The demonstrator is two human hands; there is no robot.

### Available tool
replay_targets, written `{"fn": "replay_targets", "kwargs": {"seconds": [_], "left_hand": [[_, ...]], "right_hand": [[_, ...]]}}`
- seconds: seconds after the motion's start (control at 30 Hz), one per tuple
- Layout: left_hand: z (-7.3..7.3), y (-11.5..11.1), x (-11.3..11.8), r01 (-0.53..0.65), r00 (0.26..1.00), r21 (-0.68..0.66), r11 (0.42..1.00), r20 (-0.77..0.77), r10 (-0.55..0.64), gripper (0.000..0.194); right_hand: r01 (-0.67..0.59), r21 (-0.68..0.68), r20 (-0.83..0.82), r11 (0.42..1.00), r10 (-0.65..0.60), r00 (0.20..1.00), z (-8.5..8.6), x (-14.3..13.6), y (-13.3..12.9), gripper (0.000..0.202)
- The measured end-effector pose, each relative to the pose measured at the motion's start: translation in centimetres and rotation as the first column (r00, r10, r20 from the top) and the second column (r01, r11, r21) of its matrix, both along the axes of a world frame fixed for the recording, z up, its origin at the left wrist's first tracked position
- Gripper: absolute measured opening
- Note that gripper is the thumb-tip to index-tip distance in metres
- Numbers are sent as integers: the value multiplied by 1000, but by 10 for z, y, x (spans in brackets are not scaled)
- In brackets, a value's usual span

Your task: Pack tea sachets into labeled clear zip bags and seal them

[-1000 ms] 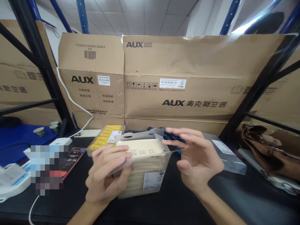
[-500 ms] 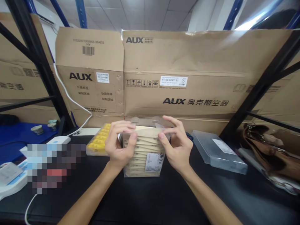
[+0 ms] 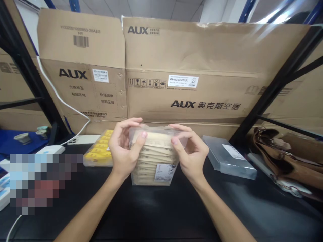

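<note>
Right grip moved in, clear box between it and left grip.

White glare streaked above the right end of the cardboard, whose top-left lettering blurred. Below it, dull sheen lit the black tabletop; pixelation masked the lower left.

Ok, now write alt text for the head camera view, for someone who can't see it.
Two bare hands, left and right, hold a clear box of beige packets upright at a black table. A pack of yellow items lies to the left, a translucent case to the right, and AUX-printed cardboard stands behind.
</note>
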State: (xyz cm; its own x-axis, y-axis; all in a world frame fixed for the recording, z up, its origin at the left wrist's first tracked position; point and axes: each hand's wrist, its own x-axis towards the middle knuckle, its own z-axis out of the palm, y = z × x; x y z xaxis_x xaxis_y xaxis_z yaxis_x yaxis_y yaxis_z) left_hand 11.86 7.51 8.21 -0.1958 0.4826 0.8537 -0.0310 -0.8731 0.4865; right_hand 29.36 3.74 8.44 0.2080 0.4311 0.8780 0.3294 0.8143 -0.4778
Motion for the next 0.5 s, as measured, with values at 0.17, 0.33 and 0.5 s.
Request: {"fn": "replay_targets", "kwargs": {"seconds": [0.17, 0.33, 0.5], "left_hand": [[-2, -1, -1, 67, 997, 8, 998, 29, -68, 35], [-7, -1, -3, 160, 986, -22, 987, 51, -159, 32], [-9, -1, -2, 118, 989, -70, 990, 94, -112, 25]], "right_hand": [[7, 19, -11, 1000, -7, 1000, -3, -2, -2, 10], [-38, 26, -48, 999, 39, 998, -3, -2, 0, 9], [-43, 27, -77, 999, 45, 996, -1, -2, 2, 12]]}}
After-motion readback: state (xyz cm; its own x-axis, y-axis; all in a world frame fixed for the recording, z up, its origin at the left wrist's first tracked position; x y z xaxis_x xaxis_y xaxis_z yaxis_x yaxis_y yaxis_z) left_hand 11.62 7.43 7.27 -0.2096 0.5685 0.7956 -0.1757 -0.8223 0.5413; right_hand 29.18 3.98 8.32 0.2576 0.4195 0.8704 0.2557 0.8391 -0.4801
